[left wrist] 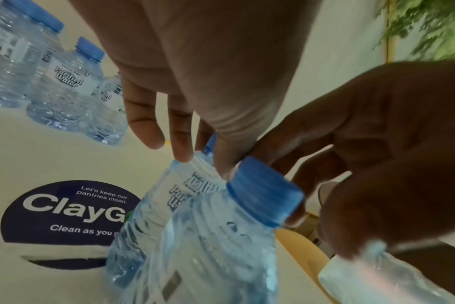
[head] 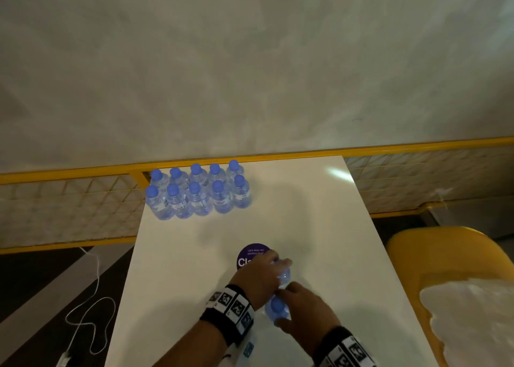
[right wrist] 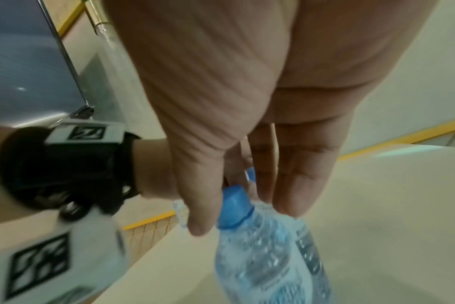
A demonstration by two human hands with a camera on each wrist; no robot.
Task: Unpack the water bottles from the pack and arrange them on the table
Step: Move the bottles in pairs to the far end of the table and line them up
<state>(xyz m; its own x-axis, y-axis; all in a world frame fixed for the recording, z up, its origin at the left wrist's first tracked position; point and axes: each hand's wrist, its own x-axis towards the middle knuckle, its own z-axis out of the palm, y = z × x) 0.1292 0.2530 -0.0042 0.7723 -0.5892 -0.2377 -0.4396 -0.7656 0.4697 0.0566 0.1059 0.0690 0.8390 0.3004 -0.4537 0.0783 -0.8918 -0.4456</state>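
Note:
Two clear water bottles with blue caps stand side by side near the front middle of the white table [head: 319, 213]. My left hand [head: 278, 263] grips the neck of the farther bottle [head: 285, 276]; in the left wrist view its fingers [left wrist: 182, 152] curl over that bottle [left wrist: 153, 205]. My right hand [head: 279, 308] holds the nearer bottle [head: 275, 313] by its top, with thumb and fingers [right wrist: 291, 205] around the blue cap [right wrist: 234, 207]. Several more bottles [head: 197, 191] stand upright in two rows at the far left corner.
A round purple sticker [head: 246, 255] lies on the table just left of my left hand. Crumpled clear plastic wrap [head: 467, 311] rests on a yellow chair [head: 417, 249] at the right. A yellow railing [head: 83, 171] runs behind the table, and a white cable [head: 91, 311] trails on the floor.

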